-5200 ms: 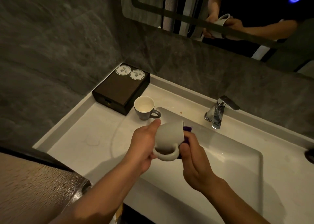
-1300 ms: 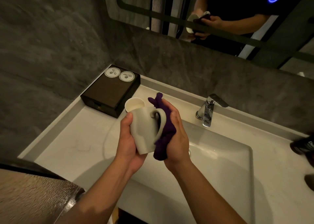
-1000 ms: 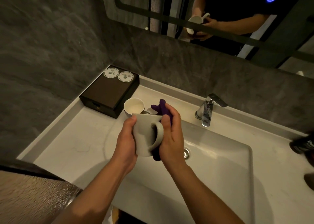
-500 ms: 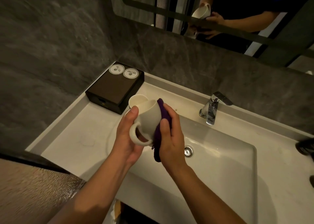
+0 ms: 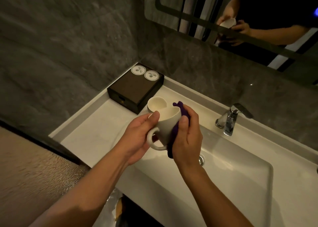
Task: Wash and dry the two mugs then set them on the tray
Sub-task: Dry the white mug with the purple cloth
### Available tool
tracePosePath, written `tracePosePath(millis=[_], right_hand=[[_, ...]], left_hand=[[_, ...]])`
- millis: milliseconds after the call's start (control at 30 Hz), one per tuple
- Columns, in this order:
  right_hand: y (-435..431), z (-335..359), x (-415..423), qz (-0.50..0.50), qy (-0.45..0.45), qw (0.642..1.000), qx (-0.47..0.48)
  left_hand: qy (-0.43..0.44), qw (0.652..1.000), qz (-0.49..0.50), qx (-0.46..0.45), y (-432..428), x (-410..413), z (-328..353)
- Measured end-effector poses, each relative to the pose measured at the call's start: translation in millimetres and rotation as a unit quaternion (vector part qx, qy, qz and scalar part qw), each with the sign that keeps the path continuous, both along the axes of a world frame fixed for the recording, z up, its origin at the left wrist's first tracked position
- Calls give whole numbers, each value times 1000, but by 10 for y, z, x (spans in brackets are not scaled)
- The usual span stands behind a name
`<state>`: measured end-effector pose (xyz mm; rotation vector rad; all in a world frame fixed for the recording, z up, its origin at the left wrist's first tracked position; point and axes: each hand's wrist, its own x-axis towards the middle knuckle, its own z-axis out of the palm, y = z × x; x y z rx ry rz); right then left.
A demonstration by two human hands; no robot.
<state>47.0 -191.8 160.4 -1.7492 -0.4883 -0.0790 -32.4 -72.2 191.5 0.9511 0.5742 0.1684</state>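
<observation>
I hold a white mug (image 5: 167, 123) upright over the left edge of the sink, its handle pointing toward me. My left hand (image 5: 137, 135) grips it from the left, thumb on the rim. My right hand (image 5: 187, 137) presses a purple cloth (image 5: 177, 128) against the mug's right side. Behind it, partly hidden, a second mug (image 5: 155, 103) with a dark outside stands on the counter. The dark brown tray box (image 5: 136, 87) sits in the back left corner.
The white sink basin (image 5: 240, 171) with its drain (image 5: 201, 159) lies to the right. A chrome faucet (image 5: 229, 120) stands behind it. Two round white coasters (image 5: 144, 72) lie on the box. A mirror (image 5: 223, 20) hangs above. A textured grey surface (image 5: 34, 175) is at lower left.
I have turned the white mug in my hands, from upside down to upright with the handle toward me, while my right hand rubbed the purple cloth along its side.
</observation>
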Motion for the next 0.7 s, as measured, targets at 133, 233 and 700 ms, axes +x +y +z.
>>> tracePosePath(millis=[133, 233, 700], right_hand=[[70, -77, -134, 23, -88, 994, -53], [156, -77, -190, 44, -122, 990, -59], [451, 87, -252, 182, -100, 973, -97]], left_hand=[[23, 997, -72, 9, 151, -76, 72], [21, 998, -45, 47, 154, -119, 48], [26, 984, 123, 129, 386, -321, -83]])
